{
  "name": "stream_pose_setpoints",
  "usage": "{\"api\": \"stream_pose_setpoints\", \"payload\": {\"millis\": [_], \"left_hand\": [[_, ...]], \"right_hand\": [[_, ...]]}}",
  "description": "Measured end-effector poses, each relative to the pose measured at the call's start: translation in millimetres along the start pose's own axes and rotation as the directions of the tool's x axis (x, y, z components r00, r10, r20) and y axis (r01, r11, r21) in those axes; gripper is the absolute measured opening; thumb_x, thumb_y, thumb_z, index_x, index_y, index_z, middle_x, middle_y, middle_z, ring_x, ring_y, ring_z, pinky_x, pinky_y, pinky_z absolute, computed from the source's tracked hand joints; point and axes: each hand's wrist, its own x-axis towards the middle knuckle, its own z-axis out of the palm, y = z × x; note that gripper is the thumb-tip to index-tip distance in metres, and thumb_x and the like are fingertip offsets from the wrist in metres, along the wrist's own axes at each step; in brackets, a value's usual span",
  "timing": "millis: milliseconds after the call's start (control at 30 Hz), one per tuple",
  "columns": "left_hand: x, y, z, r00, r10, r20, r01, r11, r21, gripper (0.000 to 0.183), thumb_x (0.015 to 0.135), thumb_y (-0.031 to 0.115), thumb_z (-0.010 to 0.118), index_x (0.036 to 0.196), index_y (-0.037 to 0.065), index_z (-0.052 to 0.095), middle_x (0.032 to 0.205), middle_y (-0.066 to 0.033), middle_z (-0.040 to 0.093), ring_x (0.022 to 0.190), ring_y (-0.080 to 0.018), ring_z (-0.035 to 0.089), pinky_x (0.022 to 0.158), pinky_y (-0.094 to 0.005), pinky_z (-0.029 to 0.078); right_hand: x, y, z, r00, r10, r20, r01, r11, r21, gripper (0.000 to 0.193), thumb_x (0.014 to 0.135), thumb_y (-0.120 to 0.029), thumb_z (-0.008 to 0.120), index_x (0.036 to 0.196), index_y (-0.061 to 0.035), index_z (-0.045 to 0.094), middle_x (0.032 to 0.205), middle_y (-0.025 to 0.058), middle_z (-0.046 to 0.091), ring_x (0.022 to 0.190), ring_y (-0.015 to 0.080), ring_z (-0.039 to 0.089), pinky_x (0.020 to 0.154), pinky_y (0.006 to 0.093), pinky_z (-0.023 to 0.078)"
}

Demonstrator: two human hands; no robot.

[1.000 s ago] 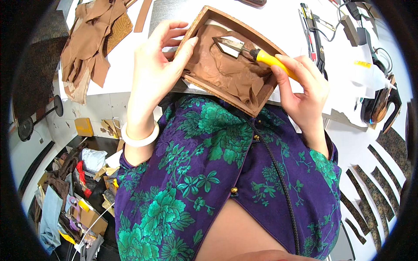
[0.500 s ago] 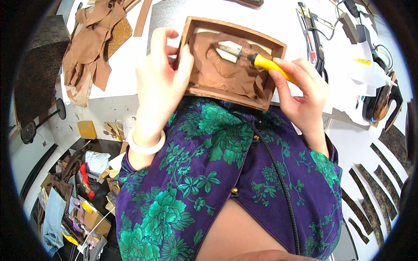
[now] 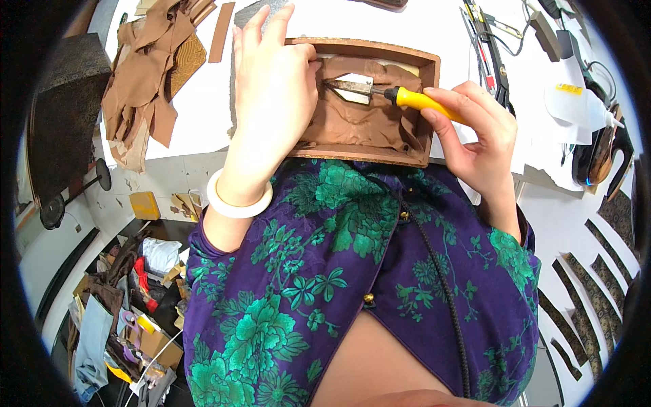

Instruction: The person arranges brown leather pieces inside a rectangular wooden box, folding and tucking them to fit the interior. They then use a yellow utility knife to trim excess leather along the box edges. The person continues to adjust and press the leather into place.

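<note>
A brown wooden box [image 3: 363,157] with a thin brown lining [image 3: 356,123] stands in front of me at the table's near edge. The lining looks like leather and lies wrinkled inside. My left hand [image 3: 274,102] covers the box's left end; a bent finger reaches over the rim and other fingers stretch away from me. The thumb is partly hidden. In my right hand [image 3: 478,129] is a yellow-handled tool [image 3: 413,100], pinched between thumb and fingers. Its narrow metal tip lies over a pale pointed patch [image 3: 359,97] inside the box.
Brown leather scraps [image 3: 146,74] are heaped at the far left of the table. Scissors [image 3: 500,81], pens and cables lie at the far right, near a white bottle [image 3: 597,121]. Patterned dark strips [image 3: 573,305] rest lower right. A cluttered heap [image 3: 129,312] fills the lower left.
My left hand has shifted from the box's left wall to over its left end, further into the box. The box has levelled slightly; the tool's tip has moved left.
</note>
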Motion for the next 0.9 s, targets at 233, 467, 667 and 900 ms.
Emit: {"api": "stream_pose_setpoints", "payload": {"millis": [233, 467, 667, 900], "left_hand": [[-4.2, 1.4, 0.3, 0.999, -0.002, -0.034, 0.0, 0.998, -0.059, 0.008, 0.085, 0.006, 0.081, 0.091, 0.002, 0.078, 0.144, -0.016, 0.067, 0.145, -0.044, 0.052, 0.12, -0.0512, 0.044], [-8.8, -1.4, 2.4, 0.996, -0.031, -0.082, 0.022, 0.994, -0.107, 0.008, 0.086, 0.005, 0.08, 0.092, 0.001, 0.076, 0.138, -0.0148, 0.071, 0.131, -0.0394, 0.064, 0.11, -0.0465, 0.051], [-8.3, 1.9, 0.9, 0.993, -0.119, -0.018, 0.114, 0.977, -0.179, 0.009, 0.088, 0.004, 0.079, 0.095, -0.002, 0.076, 0.128, -0.0136, 0.075, 0.105, -0.0339, 0.076, 0.09, -0.0396, 0.059], [-6.8, 2.6, 1.1, 0.994, -0.11, -0.024, 0.104, 0.979, -0.176, 0.008, 0.089, 0.001, 0.077, 0.095, -0.003, 0.076, 0.118, -0.0136, 0.075, 0.104, -0.0358, 0.075, 0.091, -0.0398, 0.059]], "right_hand": [[-2.1, 4.0, 0.3, 1.0, 0.008, -0.012, -0.008, 1.0, 0.015, 0.023, 0.085, -0.002, 0.086, 0.107, -0.0002, 0.08, 0.082, 0.0098, 0.069, 0.07, 0.0237, 0.07, 0.063, 0.0306, 0.054], [1.1, 3.5, 2.6, 1.0, -0.012, -0.025, 0.012, 1.0, 0.018, 0.024, 0.085, -0.002, 0.086, 0.107, 0.0, 0.079, 0.082, 0.01, 0.068, 0.068, 0.0238, 0.068, 0.061, 0.0318, 0.053], [3.0, 2.0, 7.7, 0.999, -0.017, -0.038, 0.016, 1.0, -0.011, 0.025, 0.084, -0.003, 0.087, 0.107, -0.0014, 0.079, 0.083, 0.0099, 0.068, 0.069, 0.0258, 0.068, 0.06, 0.0332, 0.052], [5.1, 1.9, 12.0, 0.997, -0.049, -0.063, 0.044, 0.995, -0.092, 0.026, 0.084, -0.006, 0.088, 0.108, -0.0033, 0.078, 0.085, 0.0098, 0.069, 0.069, 0.0267, 0.068, 0.06, 0.0348, 0.053]]}}
